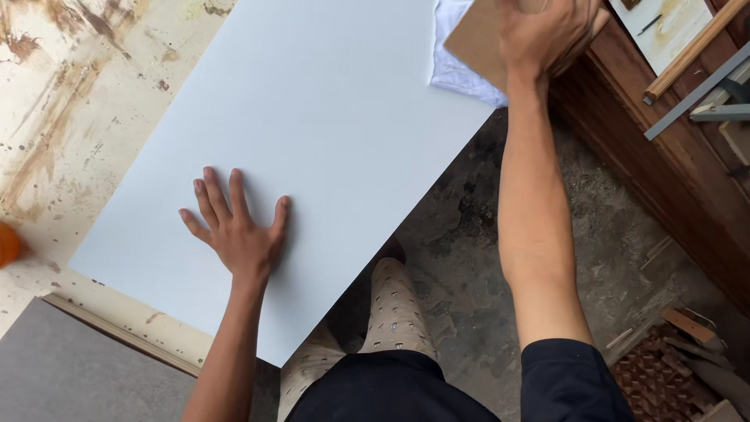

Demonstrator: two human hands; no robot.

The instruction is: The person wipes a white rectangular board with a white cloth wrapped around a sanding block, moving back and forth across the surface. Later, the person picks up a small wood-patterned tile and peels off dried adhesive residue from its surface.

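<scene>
White board lies flat across the stained bench, its near right corner jutting out over the concrete floor above my patterned trouser leg. Near me, my left hand presses palm-down on the board's near part, fingers spread, its grip open and holding nothing. Farther off on the right, my right hand reaches to the board's far right edge and rests on a brown cardboard piece; I cannot tell whether that grip is closed around it. A white cloth lies under the cardboard. Dark wooden furniture stands at right.
</scene>
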